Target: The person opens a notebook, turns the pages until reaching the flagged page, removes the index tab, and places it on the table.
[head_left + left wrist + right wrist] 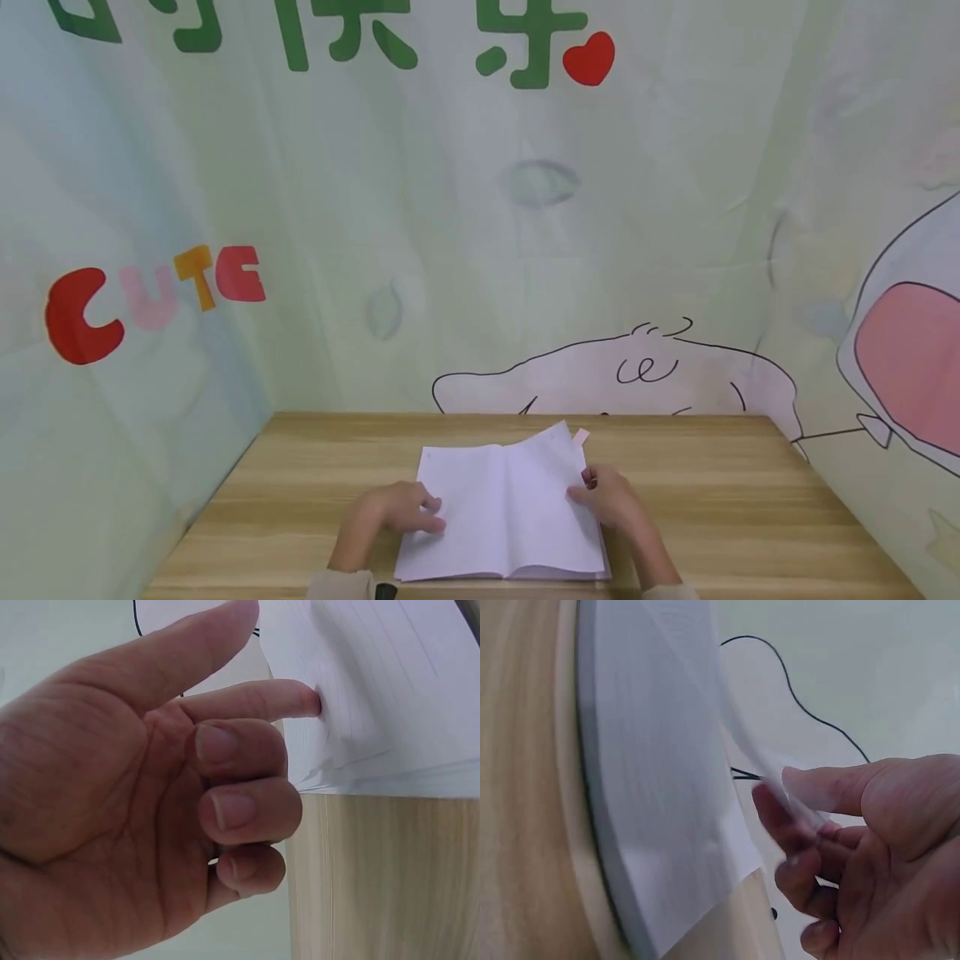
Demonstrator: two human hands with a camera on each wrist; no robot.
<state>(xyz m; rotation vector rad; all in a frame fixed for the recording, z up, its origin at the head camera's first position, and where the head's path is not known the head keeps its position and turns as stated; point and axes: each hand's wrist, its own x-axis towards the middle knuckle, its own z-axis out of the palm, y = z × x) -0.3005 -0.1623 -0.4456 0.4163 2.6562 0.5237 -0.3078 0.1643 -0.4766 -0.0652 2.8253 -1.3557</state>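
Observation:
An open book [501,512] with blank white pages lies on the wooden table [712,508] in the head view. My left hand [401,508] rests on its left page; in the left wrist view the index fingertip [304,700] presses the page [382,682] while the other fingers curl. My right hand [603,493] is at the right page's edge. In the right wrist view its thumb [832,787] and fingers pinch a lifted page [739,727] that stands up from the book [645,817].
The table is closed in by cloth walls printed with cartoons, with "CUTE" lettering [150,300] on the left wall. A small pink tab [580,436] sticks out past the book's far right corner. A dark object [385,592] shows at the near edge.

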